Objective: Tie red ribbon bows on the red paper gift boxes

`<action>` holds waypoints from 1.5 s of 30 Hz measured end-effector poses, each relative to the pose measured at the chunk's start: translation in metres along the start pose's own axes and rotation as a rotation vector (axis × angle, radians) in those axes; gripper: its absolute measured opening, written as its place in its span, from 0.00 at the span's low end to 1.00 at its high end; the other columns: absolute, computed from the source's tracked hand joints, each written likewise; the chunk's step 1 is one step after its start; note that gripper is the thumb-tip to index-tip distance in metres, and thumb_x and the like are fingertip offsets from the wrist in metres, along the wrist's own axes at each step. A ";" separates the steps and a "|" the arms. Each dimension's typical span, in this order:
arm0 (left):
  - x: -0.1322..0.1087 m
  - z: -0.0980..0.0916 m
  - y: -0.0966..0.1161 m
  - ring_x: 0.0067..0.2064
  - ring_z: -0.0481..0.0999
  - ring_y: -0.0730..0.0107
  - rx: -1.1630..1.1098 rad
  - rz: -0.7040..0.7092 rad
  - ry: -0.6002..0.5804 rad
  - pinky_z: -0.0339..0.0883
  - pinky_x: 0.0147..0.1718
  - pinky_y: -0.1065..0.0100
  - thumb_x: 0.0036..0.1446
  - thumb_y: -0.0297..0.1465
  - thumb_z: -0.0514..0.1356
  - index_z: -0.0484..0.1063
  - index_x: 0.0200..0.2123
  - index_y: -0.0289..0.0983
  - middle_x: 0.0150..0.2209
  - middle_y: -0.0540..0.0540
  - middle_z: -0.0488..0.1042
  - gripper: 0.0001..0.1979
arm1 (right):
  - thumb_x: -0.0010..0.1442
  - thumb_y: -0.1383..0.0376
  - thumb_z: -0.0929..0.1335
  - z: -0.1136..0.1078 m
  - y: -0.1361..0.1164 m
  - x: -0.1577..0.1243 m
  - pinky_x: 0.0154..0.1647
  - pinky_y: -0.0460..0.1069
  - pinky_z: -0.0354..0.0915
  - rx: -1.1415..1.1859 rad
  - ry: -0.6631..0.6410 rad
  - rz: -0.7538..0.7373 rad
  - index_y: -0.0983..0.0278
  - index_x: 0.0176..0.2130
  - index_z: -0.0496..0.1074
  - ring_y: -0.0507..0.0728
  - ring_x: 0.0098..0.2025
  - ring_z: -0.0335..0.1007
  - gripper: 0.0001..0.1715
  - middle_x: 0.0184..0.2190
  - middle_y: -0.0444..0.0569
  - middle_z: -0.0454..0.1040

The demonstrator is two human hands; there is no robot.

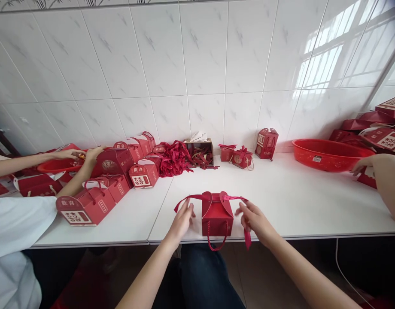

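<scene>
A small red gift box (217,219) stands upright at the table's front edge, its rope handle hanging down over the front. A red ribbon (231,198) passes through the top of the box, with an end out to each side. On the box's left side my left hand (183,218) is at the left ribbon end, its fingers closed near it; what they hold is too small to tell. To the right, my right hand (253,218) has bent fingers by the right ribbon end, which hangs down below them. Whether those fingers pinch the ribbon cannot be made out.
Finished-looking red boxes (80,210) and a ribbon heap (174,158) lie left. Small boxes (242,158) and an open carton (213,161) stand by the wall. A red basin (329,156) is right. Other people's arms reach in at both sides.
</scene>
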State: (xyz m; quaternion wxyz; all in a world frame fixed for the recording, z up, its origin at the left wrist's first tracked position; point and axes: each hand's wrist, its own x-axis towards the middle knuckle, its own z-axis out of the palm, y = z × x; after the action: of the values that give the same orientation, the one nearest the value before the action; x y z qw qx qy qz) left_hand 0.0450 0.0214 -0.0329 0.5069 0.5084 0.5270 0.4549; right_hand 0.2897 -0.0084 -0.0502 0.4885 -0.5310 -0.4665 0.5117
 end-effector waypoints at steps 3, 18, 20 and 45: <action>0.006 0.005 0.004 0.31 0.74 0.72 -0.510 -0.080 -0.038 0.62 0.24 0.73 0.57 0.37 0.59 0.64 0.52 0.44 0.38 0.47 0.74 0.19 | 0.51 0.55 0.71 0.004 0.002 0.003 0.28 0.47 0.67 0.514 0.117 -0.086 0.54 0.50 0.62 0.51 0.32 0.70 0.28 0.48 0.46 0.70; 0.003 0.008 0.017 0.31 0.79 0.67 -0.841 -0.143 0.257 0.65 0.22 0.74 0.58 0.28 0.56 0.66 0.30 0.35 0.29 0.48 0.72 0.04 | 0.53 0.72 0.70 0.007 0.003 0.009 0.19 0.38 0.65 1.044 0.314 0.103 0.64 0.32 0.71 0.44 0.23 0.66 0.05 0.24 0.41 0.68; 0.003 0.004 0.020 0.31 0.79 0.65 -0.792 -0.049 0.301 0.65 0.23 0.73 0.57 0.30 0.58 0.65 0.29 0.35 0.26 0.50 0.70 0.06 | 0.53 0.69 0.71 0.004 -0.003 0.008 0.19 0.39 0.64 0.993 0.316 0.051 0.65 0.34 0.73 0.45 0.23 0.66 0.05 0.26 0.41 0.70; 0.015 0.017 0.144 0.26 0.65 0.75 -0.025 0.550 0.045 0.56 0.25 0.72 0.47 0.38 0.65 0.74 0.22 0.36 0.21 0.51 0.68 0.11 | 0.54 0.53 0.69 0.002 -0.152 0.019 0.26 0.47 0.64 0.103 0.180 -0.748 0.63 0.33 0.71 0.51 0.28 0.68 0.15 0.27 0.46 0.73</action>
State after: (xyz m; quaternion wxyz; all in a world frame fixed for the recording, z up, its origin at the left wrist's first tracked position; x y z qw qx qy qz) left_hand 0.0732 0.0460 0.1079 0.3588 0.6160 0.3748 0.5928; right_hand 0.2893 0.0235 0.0997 0.7063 -0.3416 -0.5569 0.2726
